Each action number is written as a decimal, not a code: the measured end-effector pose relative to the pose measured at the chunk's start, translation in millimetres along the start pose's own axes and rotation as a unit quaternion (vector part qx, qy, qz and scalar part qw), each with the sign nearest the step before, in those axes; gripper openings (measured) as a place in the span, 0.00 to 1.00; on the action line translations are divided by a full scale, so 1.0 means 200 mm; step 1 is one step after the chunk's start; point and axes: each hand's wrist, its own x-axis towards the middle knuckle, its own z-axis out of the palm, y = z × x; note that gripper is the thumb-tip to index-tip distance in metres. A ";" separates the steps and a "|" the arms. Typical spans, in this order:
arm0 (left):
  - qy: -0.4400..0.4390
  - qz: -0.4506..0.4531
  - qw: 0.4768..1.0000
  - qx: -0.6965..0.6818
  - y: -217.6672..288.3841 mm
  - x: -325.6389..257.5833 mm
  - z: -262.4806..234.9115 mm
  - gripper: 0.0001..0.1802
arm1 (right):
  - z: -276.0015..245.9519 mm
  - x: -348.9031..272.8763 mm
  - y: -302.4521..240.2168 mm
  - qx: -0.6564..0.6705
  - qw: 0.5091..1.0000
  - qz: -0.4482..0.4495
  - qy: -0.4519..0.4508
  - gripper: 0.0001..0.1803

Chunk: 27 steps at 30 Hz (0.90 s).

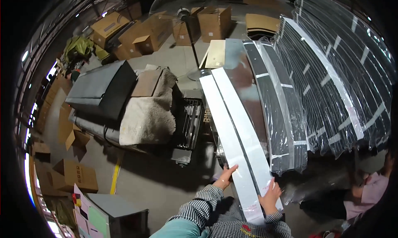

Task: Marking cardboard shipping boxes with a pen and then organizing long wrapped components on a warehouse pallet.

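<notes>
Two long white flat pieces (232, 130) lie side by side with a narrow dark gap between them, running from close to my body away toward the far left. They look like slim boards or cartons; the exact kind cannot be told. My left hand (225, 177) grips the left edge near the close end, thumb on top and fingers partly hidden beneath. Nearer to me, my right hand (270, 195) is closed over the right piece, its thumb by the gap. Under the far part of the white pieces is a stack with a brown and grey top (248, 80).
Plastic-wrapped dark panels (282, 113) and taller wrapped stacks (331, 84) stand at right. A person in a pink top (367, 192) is at lower right. Left are a dark box (101, 86), a fleecy cover (147, 119), a roller conveyor (190, 126) and cartons (76, 175). A fan (183, 14) stands behind.
</notes>
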 end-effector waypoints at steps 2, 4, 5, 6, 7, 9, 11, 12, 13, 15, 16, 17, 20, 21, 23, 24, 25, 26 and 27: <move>0.032 0.065 0.997 -0.016 0.08 -0.02 0.08 0.47 | 0.02 -0.01 0.08 0.009 0.999 -0.031 -0.020 0.67; 0.023 0.073 0.997 -0.014 0.08 -0.08 0.09 0.52 | -0.07 -0.01 0.07 0.016 0.997 -0.044 -0.057 0.61; 0.017 0.076 0.997 -0.005 0.06 -0.14 0.08 0.56 | -0.09 -0.05 0.11 0.015 0.997 -0.051 -0.060 0.61; 0.067 0.106 0.992 0.029 0.02 -0.19 0.08 0.54 | -0.09 -0.12 0.17 0.029 0.994 -0.081 -0.060 0.62; 0.071 0.105 0.992 0.025 0.00 -0.25 0.09 0.54 | -0.10 -0.17 0.22 0.041 0.992 -0.105 -0.060 0.63; 0.116 0.108 0.987 -0.039 -0.04 -0.39 0.09 0.46 | -0.21 -0.21 0.22 0.056 0.987 -0.121 -0.086 0.60; 0.115 0.123 0.985 -0.028 -0.21 -0.41 -0.01 0.51 | -0.31 -0.23 0.20 0.037 0.982 -0.161 -0.089 0.58; 0.125 0.112 0.985 -0.042 -0.26 -0.43 -0.05 0.54 | -0.35 -0.23 0.20 0.052 0.976 -0.195 -0.076 0.56; 0.134 0.101 0.984 -0.056 -0.31 -0.45 -0.09 0.57 | -0.39 -0.22 0.17 0.055 0.974 -0.204 -0.082 0.56; 0.163 0.101 0.981 -0.034 -0.29 -0.51 -0.13 0.59 | -0.53 -0.15 0.07 0.033 0.965 -0.242 -0.097 0.56; 0.151 0.080 0.984 -0.055 -0.20 -0.58 -0.11 0.59 | -0.62 -0.12 -0.02 0.018 0.965 -0.242 -0.097 0.54; 0.142 0.063 0.985 -0.077 -0.11 -0.64 -0.10 0.59 | -0.69 -0.08 -0.10 0.020 0.963 -0.250 -0.099 0.54; 0.137 0.059 0.980 -0.133 0.10 -0.67 -0.16 0.58 | -0.81 0.05 -0.34 0.006 0.944 -0.323 -0.067 0.52; 0.111 0.070 0.977 -0.170 0.16 -0.66 -0.23 0.58 | -0.80 0.10 -0.41 0.010 0.935 -0.348 -0.067 0.52; 0.137 0.084 0.965 -0.209 0.23 -0.52 -0.32 0.58 | -0.77 0.24 -0.55 0.003 0.925 -0.378 -0.046 0.52; 0.154 0.098 0.959 -0.215 0.30 -0.46 -0.34 0.59 | -0.71 0.31 -0.59 0.016 0.926 -0.374 -0.041 0.51; 0.170 0.110 0.954 -0.222 0.35 -0.41 -0.38 0.61 | -0.70 0.36 -0.65 0.022 0.923 -0.384 -0.028 0.50; 0.199 0.086 0.955 -0.201 0.44 -0.36 -0.39 0.63 | -0.65 0.41 -0.68 0.015 0.925 -0.378 -0.029 0.49; 0.234 0.061 0.952 -0.190 0.50 -0.34 -0.41 0.65 | -0.67 0.46 -0.78 0.006 0.924 -0.379 -0.036 0.48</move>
